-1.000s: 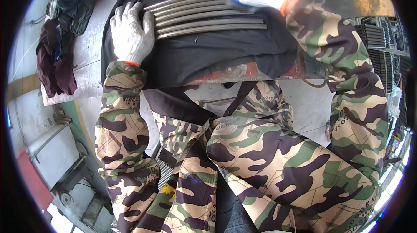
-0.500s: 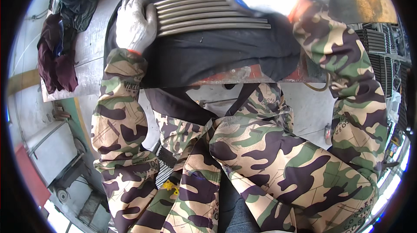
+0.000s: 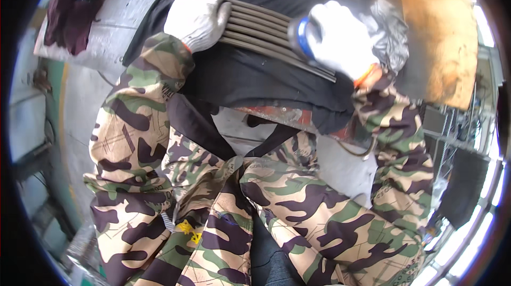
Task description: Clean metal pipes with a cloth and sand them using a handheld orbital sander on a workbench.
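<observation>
On the black cloth [image 3: 255, 81] over the workbench: left hand [image 3: 198, 11] in white knit glove, flat, fingers spread across the left ends of the grey rods [image 3: 266, 33], pressing down rather than gripping, probably pinning the row so nothing rolls or fans out. Right hand [image 3: 340, 38], also white-gloved, curled round a grey cylindrical tool with a blue band [image 3: 302, 35], tool tip held on or just above the rods' right half; closed around the tool, though overexposure hides the fingers, so exact contact hard to tell. Rods side by side, touching, running slantwise from upper left to lower right, about six counted, right ends sticking out past the right hand. Likely laid parallel and tight to get worked as one batch in a single pass. Cloth draped under everything, probably as padding or to stop sliding. Crumpled silvery foil-like sheet [image 3: 388, 30] just behind the right hand, one. Brownish board [image 3: 439, 35] further right, one. Dark maroon rag heap [image 3: 72, 17] well apart at upper left, one. Reddish bench edge [image 3: 282, 115] showing below the cloth. Two camouflage sleeves, camouflage trousers filling the lower half, seated close to the bench
</observation>
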`<state>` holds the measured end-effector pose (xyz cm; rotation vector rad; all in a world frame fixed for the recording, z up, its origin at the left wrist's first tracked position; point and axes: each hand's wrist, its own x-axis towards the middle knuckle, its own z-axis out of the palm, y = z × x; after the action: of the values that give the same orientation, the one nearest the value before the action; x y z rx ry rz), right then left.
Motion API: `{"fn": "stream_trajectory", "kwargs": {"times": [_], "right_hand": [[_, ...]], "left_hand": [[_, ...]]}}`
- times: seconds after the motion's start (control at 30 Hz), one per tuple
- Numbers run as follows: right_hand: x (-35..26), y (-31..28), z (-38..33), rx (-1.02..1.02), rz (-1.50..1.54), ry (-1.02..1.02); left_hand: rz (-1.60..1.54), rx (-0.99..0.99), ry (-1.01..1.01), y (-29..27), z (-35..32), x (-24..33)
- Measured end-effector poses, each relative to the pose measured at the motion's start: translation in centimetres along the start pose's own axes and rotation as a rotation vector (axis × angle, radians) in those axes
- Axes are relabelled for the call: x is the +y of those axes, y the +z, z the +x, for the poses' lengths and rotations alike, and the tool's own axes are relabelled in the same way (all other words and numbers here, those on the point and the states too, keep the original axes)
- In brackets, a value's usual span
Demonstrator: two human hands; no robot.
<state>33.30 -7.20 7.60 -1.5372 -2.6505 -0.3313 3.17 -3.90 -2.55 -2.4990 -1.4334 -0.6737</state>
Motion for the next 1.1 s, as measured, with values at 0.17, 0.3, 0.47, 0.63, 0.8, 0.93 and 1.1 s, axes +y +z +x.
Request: {"fn": "stream_trajectory", "kwargs": {"times": [0.17,0.3,0.47,0.63,0.8,0.93,1.1], "right_hand": [[-1.4,0.3,1.7,0.141,-0.065,-0.014],[-1.8,0.7,2.4,-0.090,0.026,-0.079],[-2.0,0.9,3.8,0.111,-0.014,-0.021],[-2.7,0.9,4.5,-0.082,0.025,-0.064],[-3.1,0.7,5.0,0.045,-0.018,-0.024],[-3.1,0.6,5.0,-0.068,0.020,-0.064],[-3.1,0.5,5.7,0.149,-0.029,-0.015]], "left_hand": [[0.138,0.003,-0.054,0.2,0.2,0.6],[0.120,0.005,-0.090,0.0,0.4,1.4],[0.093,0.039,-0.122,0.3,0.3,1.9],[0.085,0.028,-0.168,0.5,0.7,1.9],[0.126,0.010,-0.186,0.5,1.4,2.1],[0.080,0.021,-0.220,0.5,1.4,2.2],[-0.074,0.079,-0.200,0.0,1.6,1.7]]}}
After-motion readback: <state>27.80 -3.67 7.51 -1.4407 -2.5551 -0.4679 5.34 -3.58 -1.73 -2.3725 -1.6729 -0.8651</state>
